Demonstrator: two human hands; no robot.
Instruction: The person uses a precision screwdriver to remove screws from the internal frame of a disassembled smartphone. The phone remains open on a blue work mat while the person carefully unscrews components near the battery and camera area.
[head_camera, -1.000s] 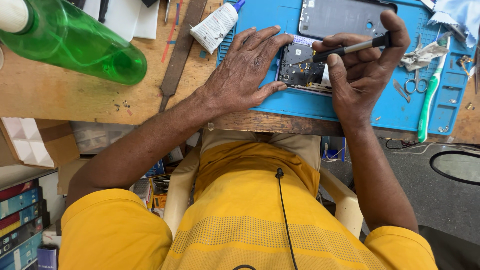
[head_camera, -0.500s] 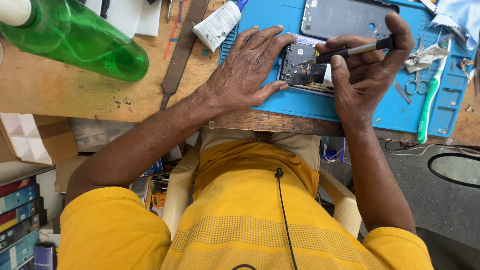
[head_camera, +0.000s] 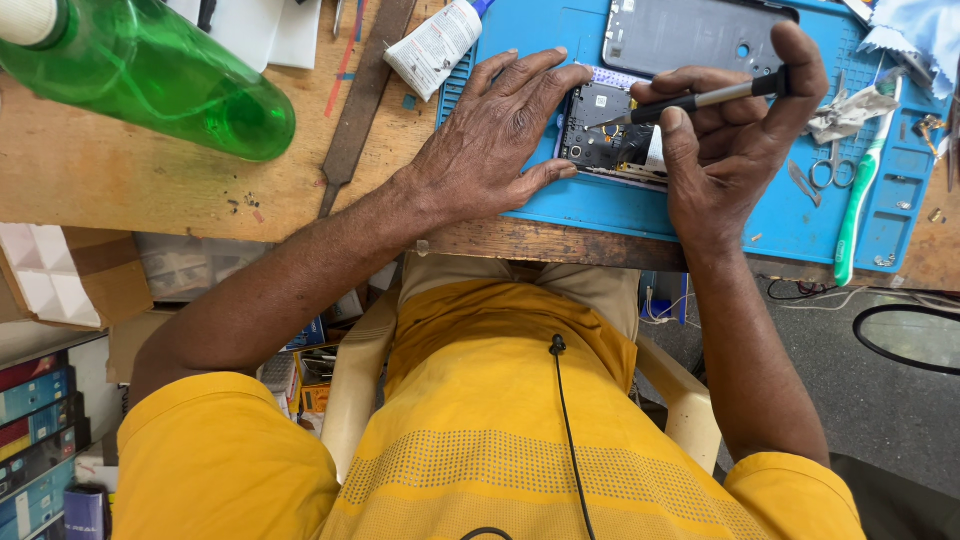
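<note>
The opened phone (head_camera: 605, 135) lies on the blue mat (head_camera: 600, 205), its circuit board bare, pinned under the left hand (head_camera: 490, 140), whose grip is flat and spread, holding nothing. Left of that grip a green bottle (head_camera: 150, 85) lies on the wooden counter (head_camera: 120, 190); a white tube (head_camera: 432, 45) sits just above it. The right hand (head_camera: 725, 150) pinches a thin screwdriver (head_camera: 700, 98), tip on the board. Beyond that grip, the mat's small trays (head_camera: 900, 190) hold tiny bits, with scissors (head_camera: 828, 170) and a green toothbrush (head_camera: 860, 195) near.
</note>
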